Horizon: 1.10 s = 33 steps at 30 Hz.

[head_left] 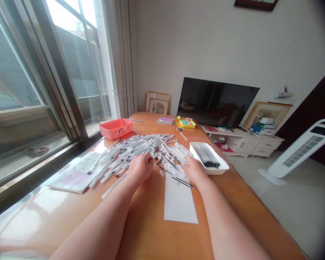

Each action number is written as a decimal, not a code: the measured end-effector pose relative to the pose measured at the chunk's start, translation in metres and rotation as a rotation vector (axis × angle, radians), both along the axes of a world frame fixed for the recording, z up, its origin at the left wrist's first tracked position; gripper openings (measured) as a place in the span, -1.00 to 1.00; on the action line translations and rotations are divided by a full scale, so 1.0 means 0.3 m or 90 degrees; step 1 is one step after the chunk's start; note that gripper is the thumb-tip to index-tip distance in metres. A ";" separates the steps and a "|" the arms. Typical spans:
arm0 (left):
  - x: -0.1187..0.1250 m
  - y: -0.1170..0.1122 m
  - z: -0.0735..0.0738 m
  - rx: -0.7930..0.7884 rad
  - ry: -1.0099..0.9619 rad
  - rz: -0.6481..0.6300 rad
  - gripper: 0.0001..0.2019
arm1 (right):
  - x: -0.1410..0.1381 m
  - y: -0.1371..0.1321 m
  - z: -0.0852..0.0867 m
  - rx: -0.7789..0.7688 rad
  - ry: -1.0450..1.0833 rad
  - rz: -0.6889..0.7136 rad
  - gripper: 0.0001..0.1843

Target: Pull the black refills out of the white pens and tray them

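Left hand and right hand apart, both low at the near edge of a heap of slim white pen barrels, black tips showing among them, long axes crossing at many angles, many slanting from near left to far right. Left hand curled palm-down on the heap's near edge; right hand at its near right corner, fingers turned in toward the left. Any grip by either hand impossible to tell, the fingertips hidden from this head-worn view. Bulk of the heap straight ahead of the left arm and nearer the left hand. Nearer the right hand, thin black refills lying loose across the far end of a white paper sheet, and just to the right of the heap, a white tray of black-tipped refills lying side by side. One stray barrel beyond, on the orange wooden worktop. Far left, by the window, a pink plastic tray; near left, printed papers. At the far end, a small book and a yellow box, then a flat-screen television beyond. Far right, a white tower fan on the floor.
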<state>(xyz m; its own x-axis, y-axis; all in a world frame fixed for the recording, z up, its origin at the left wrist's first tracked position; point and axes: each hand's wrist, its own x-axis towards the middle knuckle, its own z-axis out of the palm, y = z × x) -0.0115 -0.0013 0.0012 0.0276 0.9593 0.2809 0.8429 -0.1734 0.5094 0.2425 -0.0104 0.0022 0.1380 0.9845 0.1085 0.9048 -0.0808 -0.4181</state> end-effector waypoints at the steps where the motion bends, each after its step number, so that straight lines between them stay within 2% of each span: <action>1: 0.002 -0.002 0.002 0.000 0.001 0.001 -0.85 | -0.010 0.003 0.001 -0.006 -0.010 -0.002 -0.54; 7: 0.014 -0.009 0.010 0.003 0.011 0.014 -0.84 | -0.047 0.021 0.009 -0.023 -0.046 -0.037 -0.55; 16: 0.026 -0.015 0.025 -0.004 0.003 -0.002 -0.85 | -0.040 0.025 0.000 -0.008 -0.064 -0.064 -0.67; 20: 0.025 -0.017 0.020 -0.009 -0.009 -0.001 -0.84 | -0.047 0.014 0.014 -0.008 -0.045 -0.076 -0.76; 26: 0.021 -0.010 0.004 0.003 -0.044 -0.028 -0.83 | -0.053 -0.012 0.026 0.018 0.026 -0.041 -0.86; 29: 0.026 -0.006 0.002 0.003 -0.102 -0.042 -0.84 | -0.051 -0.018 0.020 0.048 0.091 -0.019 -0.85; 33: 0.042 -0.017 0.019 -0.040 -0.297 -0.053 -0.80 | -0.059 -0.033 0.021 0.063 0.263 0.061 -0.73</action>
<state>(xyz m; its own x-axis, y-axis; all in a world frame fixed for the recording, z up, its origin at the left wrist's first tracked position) 0.0011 -0.0065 0.0069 -0.0102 0.9746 0.2236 0.5066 -0.1877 0.8415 0.2247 -0.0204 0.0085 0.0976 0.9827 0.1576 0.6611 0.0544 -0.7483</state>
